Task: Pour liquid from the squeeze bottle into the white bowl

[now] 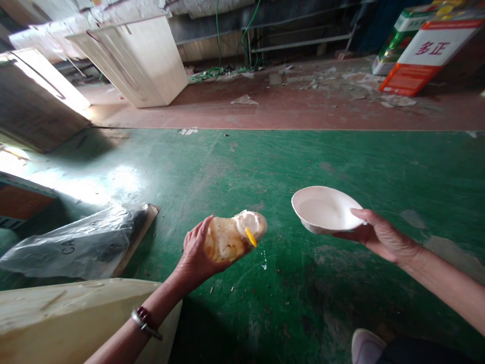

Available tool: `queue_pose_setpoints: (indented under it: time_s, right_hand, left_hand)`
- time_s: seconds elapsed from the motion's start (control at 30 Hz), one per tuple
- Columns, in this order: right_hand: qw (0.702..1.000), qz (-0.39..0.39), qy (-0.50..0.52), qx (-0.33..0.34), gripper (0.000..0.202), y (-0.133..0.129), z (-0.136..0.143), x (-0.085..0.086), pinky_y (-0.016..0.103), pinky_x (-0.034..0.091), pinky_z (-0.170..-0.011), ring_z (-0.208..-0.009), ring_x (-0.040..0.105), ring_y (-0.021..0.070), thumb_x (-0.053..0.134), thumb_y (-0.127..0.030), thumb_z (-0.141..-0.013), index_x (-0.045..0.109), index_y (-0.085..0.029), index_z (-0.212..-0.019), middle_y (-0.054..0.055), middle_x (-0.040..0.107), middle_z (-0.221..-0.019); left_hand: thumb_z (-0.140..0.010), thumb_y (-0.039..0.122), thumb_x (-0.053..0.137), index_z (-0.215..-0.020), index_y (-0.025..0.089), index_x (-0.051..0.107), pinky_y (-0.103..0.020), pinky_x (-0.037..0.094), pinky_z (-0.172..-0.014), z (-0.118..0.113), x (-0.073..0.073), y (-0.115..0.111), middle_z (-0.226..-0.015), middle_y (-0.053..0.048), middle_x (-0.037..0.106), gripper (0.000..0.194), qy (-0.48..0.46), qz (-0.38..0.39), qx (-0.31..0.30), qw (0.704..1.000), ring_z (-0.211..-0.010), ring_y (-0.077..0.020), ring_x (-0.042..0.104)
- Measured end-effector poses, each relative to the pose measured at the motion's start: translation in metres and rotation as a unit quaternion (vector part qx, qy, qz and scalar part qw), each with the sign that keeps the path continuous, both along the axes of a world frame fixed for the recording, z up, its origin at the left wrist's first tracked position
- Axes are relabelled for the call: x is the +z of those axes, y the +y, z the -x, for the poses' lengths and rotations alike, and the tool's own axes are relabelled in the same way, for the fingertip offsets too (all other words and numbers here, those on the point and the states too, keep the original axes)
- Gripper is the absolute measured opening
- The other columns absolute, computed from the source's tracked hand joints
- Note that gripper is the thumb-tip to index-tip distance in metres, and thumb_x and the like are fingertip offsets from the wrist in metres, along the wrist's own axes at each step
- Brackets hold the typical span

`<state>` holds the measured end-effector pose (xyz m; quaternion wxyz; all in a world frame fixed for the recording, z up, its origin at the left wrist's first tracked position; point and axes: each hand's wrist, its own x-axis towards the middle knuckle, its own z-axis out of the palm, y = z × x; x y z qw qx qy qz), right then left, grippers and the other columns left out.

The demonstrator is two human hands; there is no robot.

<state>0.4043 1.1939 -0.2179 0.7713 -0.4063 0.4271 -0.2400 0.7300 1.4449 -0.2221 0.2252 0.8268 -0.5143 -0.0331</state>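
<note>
My left hand is wrapped round a stained, cream-coloured plastic bottle. The bottle lies tilted on its side, its whitish top facing right, and a short yellow nozzle sticks out of that end. To the right, apart from the bottle, my right hand grips a white bowl by its right rim, thumb on the inside edge. The bowl is held above the floor and leans slightly toward me; its inside looks plain white. Small white drops show on the floor below the nozzle.
Green floor stretches ahead to a reddish strip strewn with scraps. A plastic-wrapped package and a large pale container are at left. A cream box stands behind; an orange-white tin is far right. My shoe shows below.
</note>
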Motion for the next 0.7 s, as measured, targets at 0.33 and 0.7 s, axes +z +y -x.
queue_pose_setpoints:
  time_s: [0.33,0.7]
  right_hand:
    - [1.0,-0.006,-0.008,0.007,0.04,0.002,-0.006,-0.004,0.043,0.059,-0.075,-0.117,0.048,0.0352,0.062,-0.036,-0.079,0.06,-0.021,-0.116,0.01,0.062,-0.114]
    - [1.0,-0.011,-0.015,0.02,0.04,0.001,-0.009,-0.009,0.046,0.058,-0.077,-0.118,0.048,0.0356,0.062,-0.037,-0.08,0.06,-0.024,-0.118,0.009,0.062,-0.117]
  left_hand:
    - [-0.045,0.054,0.078,-0.128,0.019,0.033,-0.054,0.045,-0.092,-0.005,0.012,0.003,-0.122,-0.016,0.05,0.1,0.024,0.01,0.019,0.999,-0.111,-0.0339,0.05]
    - [-0.046,0.056,0.075,-0.13,0.015,0.032,-0.053,0.046,-0.092,-0.01,0.017,0.0,-0.123,-0.018,0.049,0.103,0.049,0.001,0.041,0.998,-0.112,-0.0341,0.049]
